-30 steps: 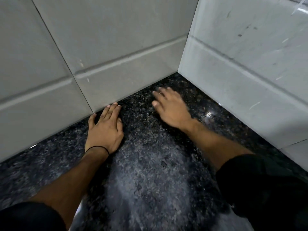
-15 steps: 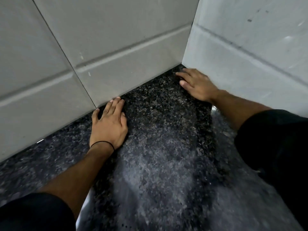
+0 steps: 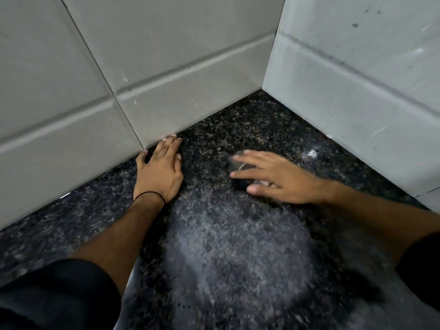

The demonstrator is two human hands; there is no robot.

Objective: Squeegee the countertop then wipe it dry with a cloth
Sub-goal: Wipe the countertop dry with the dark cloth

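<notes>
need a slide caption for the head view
Left hand flat by the wall tiles, blurred right hand over the granite countertop.

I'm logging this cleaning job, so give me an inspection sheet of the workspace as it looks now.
Surface: dark speckled countertop, hazy grey sheen in the middle, glint near the right wall.
Job's things: no squeegee or cloth seen.
Clutter: nothing seen.
Hands: left hand flat, fingertips at the back wall, thin black band on the wrist; right hand spread, blurred, holding nothing.
Cables: nothing seen.
Surroundings: tiled back wall and right wall meet in a corner.
</notes>
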